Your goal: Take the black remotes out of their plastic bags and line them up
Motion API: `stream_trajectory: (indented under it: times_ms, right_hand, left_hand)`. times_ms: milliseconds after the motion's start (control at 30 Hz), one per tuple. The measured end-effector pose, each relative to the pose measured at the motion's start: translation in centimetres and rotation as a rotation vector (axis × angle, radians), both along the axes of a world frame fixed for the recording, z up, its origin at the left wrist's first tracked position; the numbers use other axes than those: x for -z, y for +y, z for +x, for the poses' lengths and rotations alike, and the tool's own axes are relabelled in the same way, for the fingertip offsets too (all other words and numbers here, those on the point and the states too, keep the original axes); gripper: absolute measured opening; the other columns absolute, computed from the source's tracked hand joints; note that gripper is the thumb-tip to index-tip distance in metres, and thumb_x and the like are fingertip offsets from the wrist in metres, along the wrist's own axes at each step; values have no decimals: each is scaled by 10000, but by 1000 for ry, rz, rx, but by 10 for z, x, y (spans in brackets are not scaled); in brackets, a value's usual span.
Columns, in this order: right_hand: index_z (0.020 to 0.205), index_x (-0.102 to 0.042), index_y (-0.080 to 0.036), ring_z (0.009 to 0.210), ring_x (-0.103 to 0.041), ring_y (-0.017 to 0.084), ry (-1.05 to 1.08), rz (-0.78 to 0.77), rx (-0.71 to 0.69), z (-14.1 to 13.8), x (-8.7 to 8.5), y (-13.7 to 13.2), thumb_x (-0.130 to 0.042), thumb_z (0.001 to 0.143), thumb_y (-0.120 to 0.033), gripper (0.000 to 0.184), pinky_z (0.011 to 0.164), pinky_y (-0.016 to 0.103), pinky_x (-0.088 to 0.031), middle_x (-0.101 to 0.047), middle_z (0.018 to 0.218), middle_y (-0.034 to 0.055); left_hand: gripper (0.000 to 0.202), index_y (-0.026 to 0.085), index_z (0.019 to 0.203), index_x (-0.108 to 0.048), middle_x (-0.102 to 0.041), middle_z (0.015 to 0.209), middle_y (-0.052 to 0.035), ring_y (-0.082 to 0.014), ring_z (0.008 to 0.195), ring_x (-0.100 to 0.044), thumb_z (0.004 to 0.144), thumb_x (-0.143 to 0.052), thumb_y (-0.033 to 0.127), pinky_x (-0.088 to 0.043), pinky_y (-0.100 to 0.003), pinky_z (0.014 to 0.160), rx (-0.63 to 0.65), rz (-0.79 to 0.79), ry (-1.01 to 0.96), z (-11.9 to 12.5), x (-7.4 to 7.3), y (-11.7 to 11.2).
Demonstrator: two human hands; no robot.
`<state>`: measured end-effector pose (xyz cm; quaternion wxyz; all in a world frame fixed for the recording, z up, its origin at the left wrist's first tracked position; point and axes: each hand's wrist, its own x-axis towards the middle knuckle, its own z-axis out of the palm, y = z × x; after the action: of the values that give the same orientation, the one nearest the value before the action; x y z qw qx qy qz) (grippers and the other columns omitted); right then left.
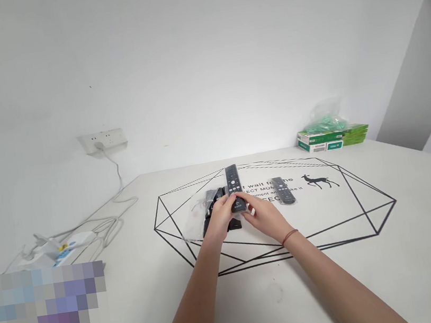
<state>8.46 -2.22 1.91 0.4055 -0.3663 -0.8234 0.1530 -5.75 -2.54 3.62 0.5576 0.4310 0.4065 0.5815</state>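
Both my hands hold one black remote control (233, 180) by its lower end, its button side facing me and its top pointing away. My left hand (221, 217) grips its left side, and my right hand (263, 212) pinches it from the right. Behind and left of my left hand lie more black remotes (213, 199), partly hidden by it, beside a clear plastic bag (192, 223). To the right of my hands, another remote control in a clear sleeve (284, 191) lies flat on the table.
The white table (359, 269) bears a printed black line pattern and a deer. Green and white boxes (320, 138) with a plastic bag (326, 118) on top stand at the back right. A power strip (73, 245) and tangled cables lie left, below a wall socket (104, 140).
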Motion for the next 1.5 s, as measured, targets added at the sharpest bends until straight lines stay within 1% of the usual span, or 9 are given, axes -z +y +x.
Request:
stream_trajectory:
  times_ms: [167, 267, 367, 567, 700, 833, 1033, 1300, 1500]
  right_hand:
    - [1175, -543, -253, 856, -551, 212, -153, 232, 181, 3, 1, 2, -458, 778, -83, 440, 704, 304, -441, -617, 899, 64]
    - [1141, -572, -267, 817, -556, 200, -198, 248, 226, 5, 0, 3, -446, 781, -73, 428, 657, 276, -424, -597, 876, 66]
    - [1211, -508, -269, 753, -579, 178, -95, 82, 219, 6, 0, 6, -479, 783, -112, 456, 654, 274, -438, -606, 850, 39]
    - [1238, -408, -274, 667, -640, 129, 416, -665, -122, 9, -3, 8, -446, 858, -334, 386, 645, 285, -525, -583, 845, 6]
    - [1236, -402, -303, 651, -645, 131, 507, -749, -170, 7, -4, 6, -601, 771, -347, 508, 685, 305, -542, -538, 757, -33]
    - [1239, -376, -300, 630, -654, 134, 565, -778, -26, 9, 4, 15, -517, 805, -247, 459, 680, 300, -538, -524, 718, -43]
    - [1115, -530, -185, 755, -638, 184, 47, -500, 471, 26, 26, 36, -349, 854, -180, 318, 737, 306, -462, -620, 908, 89]
    - [1067, -590, -144, 995, -487, 322, -443, -205, 716, 29, 38, 40, -556, 772, -313, 342, 785, 391, -367, -621, 959, 172]
    - [921, -657, -130, 1042, -429, 349, -438, -91, 838, 36, 41, 47, -511, 810, -317, 262, 792, 433, -350, -548, 1089, 210]
  left_hand:
    - [324, 194, 936, -640, -648, 912, -108, -183, 737, -617, 722, -633, 437, -493, -299, 662, 128, -134, 45, 0, 4, -2]
    - [362, 205, 954, -632, -639, 931, -104, -170, 701, -610, 721, -624, 482, -494, -314, 658, 200, -221, 45, -2, 7, 0]
    - [298, 177, 876, -638, -639, 926, -83, -139, 753, -599, 735, -635, 439, -482, -264, 699, 162, -159, 19, -5, 8, 4]
    - [408, 152, 1046, -623, -645, 1018, -99, -185, 921, -597, 739, -641, 420, -466, -305, 822, 73, 0, 94, -7, 13, 7]
    - [483, 168, 1143, -577, -633, 1030, -94, -189, 946, -591, 748, -624, 442, -480, -309, 813, 46, 38, 164, -1, 22, 9]
    - [673, 170, 1338, -385, -629, 996, -92, -176, 915, -593, 768, -585, 468, -482, -317, 816, -103, 31, 324, 4, 29, 15]
    - [515, 158, 1254, -470, -617, 1014, -93, -175, 937, -581, 802, -521, 399, -474, -295, 796, -188, 12, 477, 0, 26, 18]
    - [362, 176, 1101, -594, -629, 1050, -101, -193, 989, -577, 793, -521, 353, -448, -325, 858, -234, 26, 522, -8, 19, 17]
    - [307, 191, 1060, -612, -624, 1100, -94, -188, 977, -583, 800, -509, 320, -439, -334, 877, -348, 57, 501, -29, 14, 19]
